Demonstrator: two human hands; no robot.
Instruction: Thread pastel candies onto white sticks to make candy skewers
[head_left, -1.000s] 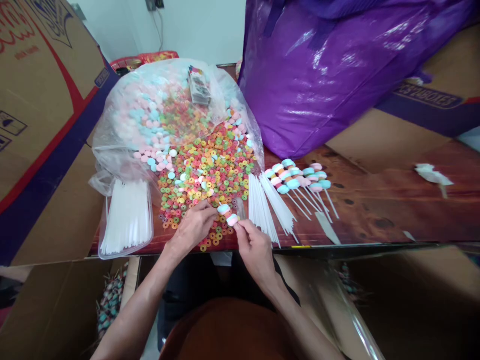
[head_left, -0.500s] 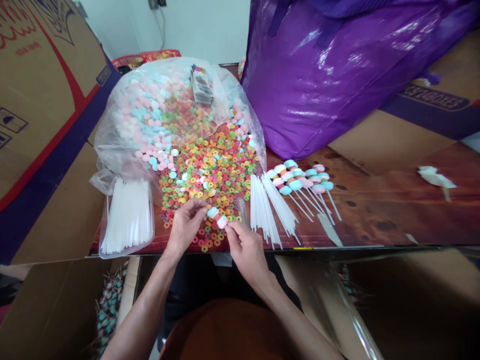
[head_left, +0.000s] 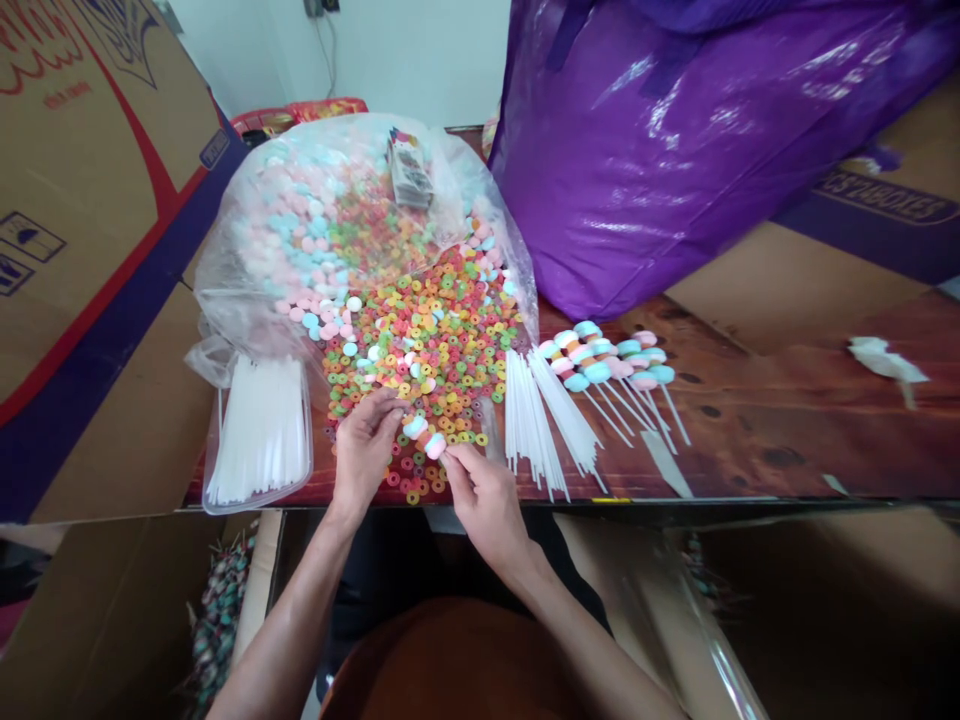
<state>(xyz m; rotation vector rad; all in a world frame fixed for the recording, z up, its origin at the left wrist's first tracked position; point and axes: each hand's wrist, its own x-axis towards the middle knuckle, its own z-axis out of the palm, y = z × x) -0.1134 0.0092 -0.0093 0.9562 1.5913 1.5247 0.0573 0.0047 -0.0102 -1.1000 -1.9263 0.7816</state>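
A candy skewer (head_left: 424, 437) of pastel marshmallow discs and gummy rings lies between my two hands. My right hand (head_left: 484, 492) pinches it at its lower right end; the stick itself is mostly hidden by the fingers. My left hand (head_left: 365, 440) is closed at the skewer's upper left end, thumb against fingers. Something small may be in that pinch, but I cannot make it out. Under and beyond the hands spreads a heap of colourful gummy rings (head_left: 450, 320). Pink, blue and white marshmallows (head_left: 326, 318) lie at its left edge.
A clear plastic bag (head_left: 247, 220) covers the back of the heap. White sticks sit in a plastic tub (head_left: 307, 470) at left; loose white sticks (head_left: 532, 430) lie right. Beyond them are finished skewers (head_left: 592, 360). A purple bag (head_left: 637, 180) and cardboard boxes (head_left: 97, 300) flank the table.
Both hands and the skewer have shifted slightly left. My left fingertips have drawn a little away from the end marshmallow. The whole view has shifted slightly.
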